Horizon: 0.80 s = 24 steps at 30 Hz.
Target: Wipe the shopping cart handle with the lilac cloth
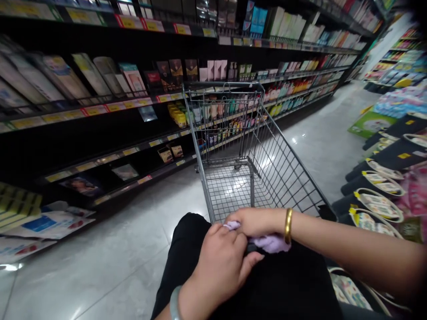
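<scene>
My left hand (222, 262), with a pale green bangle on its wrist, is closed over the near end of a wire shopping cart (267, 160), its fingers curled at the handle. My right hand (256, 221), with a gold bangle on the wrist, is closed on a lilac cloth (268, 243) that lies bunched along the handle between both hands. The cart's basket holds nothing. My black clothing fills the bottom of the view.
Dark shelves (100, 111) of boxed goods with yellow price tags run along the left of the aisle. Stacked black tubs and bags (383, 186) line the right. Glossy grey floor (110, 253) stretches ahead past the cart. Flat packages (40, 224) lie low at the left.
</scene>
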Motion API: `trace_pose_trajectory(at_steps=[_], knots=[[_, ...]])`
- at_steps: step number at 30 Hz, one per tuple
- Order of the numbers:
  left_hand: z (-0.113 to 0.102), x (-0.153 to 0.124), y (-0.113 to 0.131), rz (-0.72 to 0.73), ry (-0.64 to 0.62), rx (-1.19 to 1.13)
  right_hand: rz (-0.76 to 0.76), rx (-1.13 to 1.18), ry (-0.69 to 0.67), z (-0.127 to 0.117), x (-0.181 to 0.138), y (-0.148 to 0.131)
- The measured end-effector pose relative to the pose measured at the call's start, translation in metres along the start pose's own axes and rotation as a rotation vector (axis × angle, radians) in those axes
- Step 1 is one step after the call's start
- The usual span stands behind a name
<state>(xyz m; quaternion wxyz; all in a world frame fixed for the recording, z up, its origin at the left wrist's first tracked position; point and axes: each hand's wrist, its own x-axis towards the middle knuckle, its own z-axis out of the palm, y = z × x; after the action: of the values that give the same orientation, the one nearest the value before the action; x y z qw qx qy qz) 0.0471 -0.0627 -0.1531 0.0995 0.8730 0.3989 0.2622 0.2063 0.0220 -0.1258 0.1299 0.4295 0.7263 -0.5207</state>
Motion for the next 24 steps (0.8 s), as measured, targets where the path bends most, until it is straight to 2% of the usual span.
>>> trace_pose_trajectory(at_steps=[4, 7, 9, 11, 14, 17, 19, 21, 24], knots=[[-0.013, 0.021, 0.0, -0.024, -0.149, 0.059, 0.13, -0.186, -0.061, -0.013, -0.009, 0.015], [-0.015, 0.038, 0.002, -0.05, -0.284, 0.156, 0.325, -0.429, -0.092, -0.022, -0.013, 0.029], [-0.015, 0.046, 0.005, -0.094, -0.362, 0.196, 0.375, -0.486, -0.124, -0.024, -0.012, 0.027], [-0.014, 0.051, 0.006, -0.114, -0.413, 0.209, 0.281, -0.378, -0.178, -0.025, -0.011, 0.02], [-0.012, 0.05, 0.004, -0.094, -0.424, 0.179, 0.093, -0.099, -0.321, -0.034, -0.016, 0.018], [-0.011, 0.047, 0.0, -0.084, -0.387, 0.142, 0.068, -0.002, -0.436, -0.046, -0.024, 0.037], [-0.011, 0.046, 0.0, -0.088, -0.371, 0.13, 0.117, -0.018, -0.413, -0.048, -0.027, 0.054], [-0.011, 0.047, 0.0, -0.092, -0.374, 0.128, 0.174, -0.062, -0.321, -0.042, -0.026, 0.066], [-0.011, 0.05, 0.001, -0.097, -0.383, 0.139, 0.201, -0.197, -0.187, -0.029, -0.017, 0.063]])
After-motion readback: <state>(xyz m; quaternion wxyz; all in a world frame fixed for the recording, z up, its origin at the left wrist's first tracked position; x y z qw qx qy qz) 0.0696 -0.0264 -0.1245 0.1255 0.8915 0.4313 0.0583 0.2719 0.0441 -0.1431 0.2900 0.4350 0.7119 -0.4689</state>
